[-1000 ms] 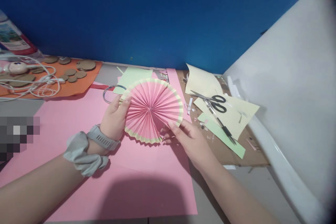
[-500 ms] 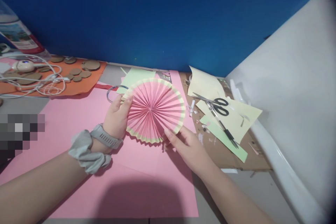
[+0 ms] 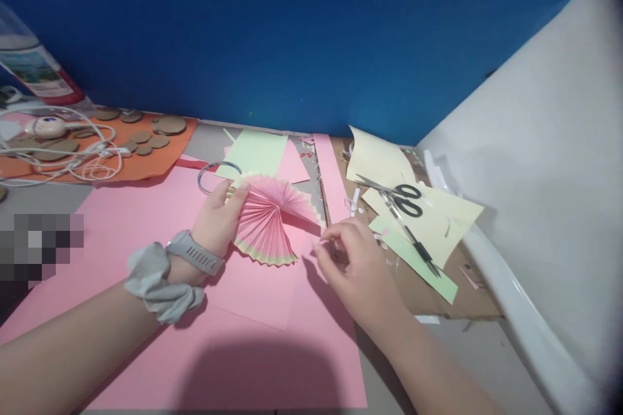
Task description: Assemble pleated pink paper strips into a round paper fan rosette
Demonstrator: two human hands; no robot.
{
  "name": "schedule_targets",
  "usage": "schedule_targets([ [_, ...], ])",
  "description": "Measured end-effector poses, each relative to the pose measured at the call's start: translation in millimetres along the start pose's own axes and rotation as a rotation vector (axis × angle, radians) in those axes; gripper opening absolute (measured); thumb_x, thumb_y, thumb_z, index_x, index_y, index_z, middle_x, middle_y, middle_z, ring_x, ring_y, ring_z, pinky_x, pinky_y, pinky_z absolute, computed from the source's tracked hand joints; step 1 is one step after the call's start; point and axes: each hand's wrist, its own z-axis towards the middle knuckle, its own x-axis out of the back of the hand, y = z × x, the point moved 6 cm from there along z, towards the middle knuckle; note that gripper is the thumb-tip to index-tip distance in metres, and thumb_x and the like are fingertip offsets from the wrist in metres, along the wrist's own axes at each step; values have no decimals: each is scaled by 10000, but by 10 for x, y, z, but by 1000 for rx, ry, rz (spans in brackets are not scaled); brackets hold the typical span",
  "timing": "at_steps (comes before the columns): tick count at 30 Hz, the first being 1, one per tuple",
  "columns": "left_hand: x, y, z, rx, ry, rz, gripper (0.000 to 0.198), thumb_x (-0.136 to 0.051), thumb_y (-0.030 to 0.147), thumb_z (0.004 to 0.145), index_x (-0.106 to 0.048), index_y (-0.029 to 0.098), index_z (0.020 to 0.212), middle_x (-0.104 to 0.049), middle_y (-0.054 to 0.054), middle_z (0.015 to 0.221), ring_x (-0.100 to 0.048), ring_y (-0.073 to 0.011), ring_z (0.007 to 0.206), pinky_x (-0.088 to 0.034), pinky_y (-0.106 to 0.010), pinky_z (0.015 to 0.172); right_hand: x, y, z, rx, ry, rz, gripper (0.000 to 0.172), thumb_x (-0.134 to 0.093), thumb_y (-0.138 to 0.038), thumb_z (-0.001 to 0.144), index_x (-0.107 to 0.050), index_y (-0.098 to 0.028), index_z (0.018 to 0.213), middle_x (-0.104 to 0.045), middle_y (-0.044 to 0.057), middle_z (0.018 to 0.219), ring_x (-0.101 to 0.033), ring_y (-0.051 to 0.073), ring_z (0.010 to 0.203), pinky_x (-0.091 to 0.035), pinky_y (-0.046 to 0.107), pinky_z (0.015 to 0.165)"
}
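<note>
A pleated pink paper fan (image 3: 263,224) with a pale yellow-green rim hangs partly open, with a gap on its lower right side. My left hand (image 3: 219,214) pinches its left edge between thumb and fingers. Right of the fan, my right hand (image 3: 353,262) is apart from it, fingers curled and thumb tip near the index finger, with a gap between them and nothing seen inside. Below both lies a large pink sheet (image 3: 233,350). A thin ring (image 3: 200,176) sits just behind my left hand.
Scissors (image 3: 407,200) and a black-capped pen (image 3: 413,243) lie on pale yellow paper (image 3: 450,220) at right, over cardboard (image 3: 413,298). Left are orange paper (image 3: 170,155) with cardboard discs, white cables (image 3: 100,162) and a bottle (image 3: 39,71). A blue wall (image 3: 292,39) stands behind.
The fan was spread into a full circle and has partly folded, opening a gap at the lower right. My right hand has let go of its edge and moved slightly right.
</note>
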Motion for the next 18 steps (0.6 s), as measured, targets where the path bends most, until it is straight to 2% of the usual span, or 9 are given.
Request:
schedule_targets([
  [4, 18, 19, -4, -25, 5, 132, 322, -491, 524, 788, -510, 208, 731, -533, 9, 661, -514, -168, 638, -388, -282, 597, -159, -80, -9, 32, -154, -80, 111, -495, -271, 848, -543, -200, 777, -535, 37, 834, -488, 197, 830, -374, 338, 722],
  [9, 20, 58, -25, -35, 7, 166, 307, -489, 513, 794, -517, 210, 749, -551, 7, 682, -527, -173, 658, -388, -281, 612, -241, -80, -20, 39, -213, -108, 152, -432, -210, 877, -579, -204, 840, -542, 37, 844, -498, 190, 819, -365, 340, 728],
  [14, 9, 83, -33, -35, -2, 181, 289, -486, 495, 800, -524, 212, 756, -571, 2, 710, -545, -180, 690, -394, -286, 644, -218, -47, 6, 47, -190, -165, 149, -423, -185, 871, -562, -192, 817, -534, 36, 829, -487, 183, 778, -359, 335, 706],
  [18, 13, 79, -33, -53, -2, 206, 299, -481, 505, 794, -502, 217, 714, -533, 12, 654, -525, -178, 654, -384, -295, 635, -122, -18, 46, 73, -53, -248, 131, -423, -170, 866, -549, -172, 829, -532, 68, 905, -476, 209, 860, -349, 361, 765],
])
